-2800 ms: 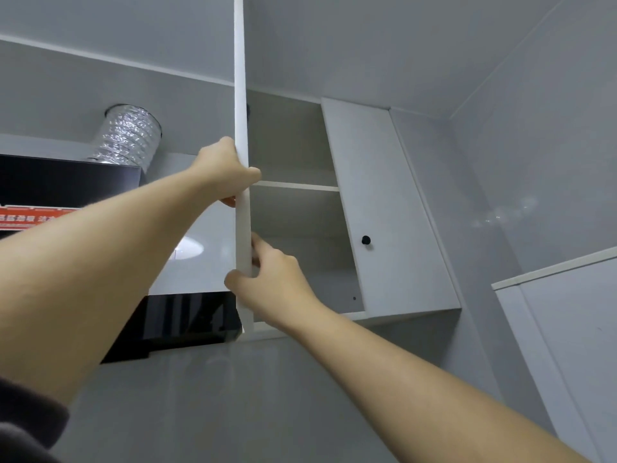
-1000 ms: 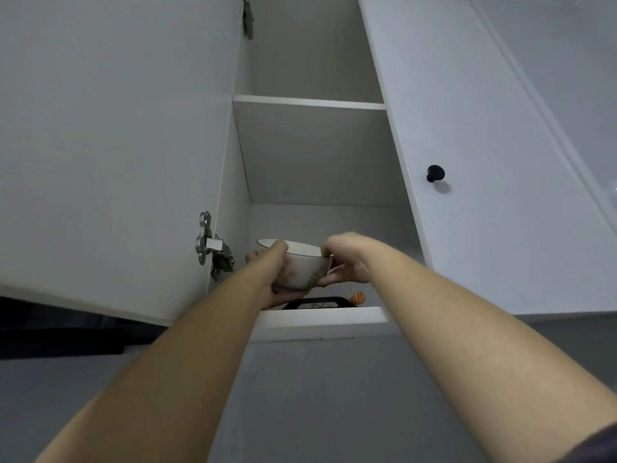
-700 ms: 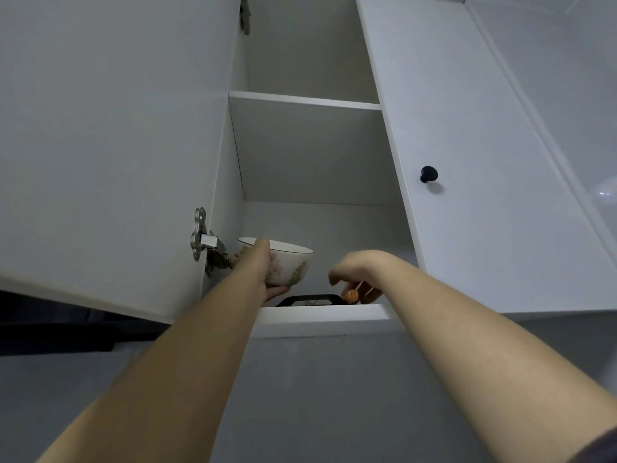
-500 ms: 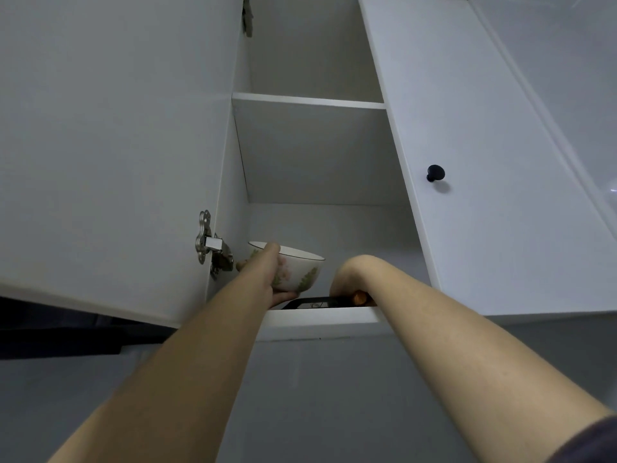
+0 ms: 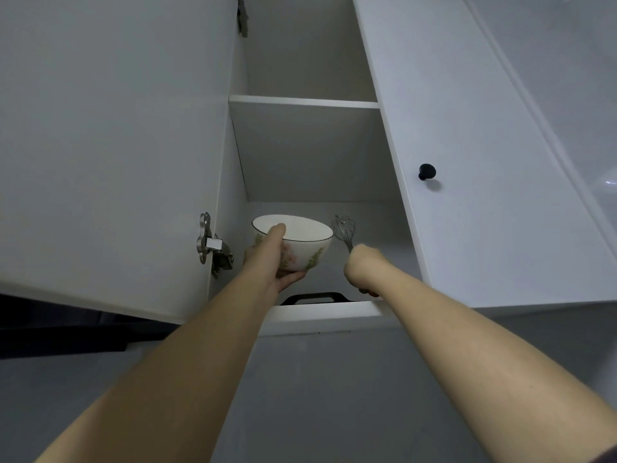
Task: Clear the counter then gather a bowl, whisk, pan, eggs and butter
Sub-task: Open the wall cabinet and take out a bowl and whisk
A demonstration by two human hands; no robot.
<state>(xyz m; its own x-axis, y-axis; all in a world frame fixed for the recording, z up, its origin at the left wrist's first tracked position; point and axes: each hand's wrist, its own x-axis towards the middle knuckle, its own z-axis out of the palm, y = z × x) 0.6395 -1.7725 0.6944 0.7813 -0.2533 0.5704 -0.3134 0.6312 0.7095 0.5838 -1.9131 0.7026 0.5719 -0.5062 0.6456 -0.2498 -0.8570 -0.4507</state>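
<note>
I look up into an open wall cabinet. My left hand (image 5: 272,262) holds a white bowl (image 5: 300,243) with a flower pattern, thumb over its rim and fingers under its base, above the bottom shelf. My right hand (image 5: 362,267) grips the handle of a metal whisk (image 5: 344,228), whose wire head sticks up behind the hand; an orange bit of the handle shows below the hand. A black pan handle (image 5: 314,298) peeks over the shelf's front edge (image 5: 327,315). The rest of the pan is hidden.
The open cabinet door (image 5: 110,145) hangs at the left with its hinge (image 5: 208,242). The shut right door (image 5: 484,195) has a black knob (image 5: 426,171). An upper shelf (image 5: 303,101) crosses the cabinet. A dark range hood edge (image 5: 60,332) lies at lower left.
My right hand took hold of the whisk's orange handle and has lifted it, so the wire head now shows. My left hand keeps the bowl and has raised it slightly.
</note>
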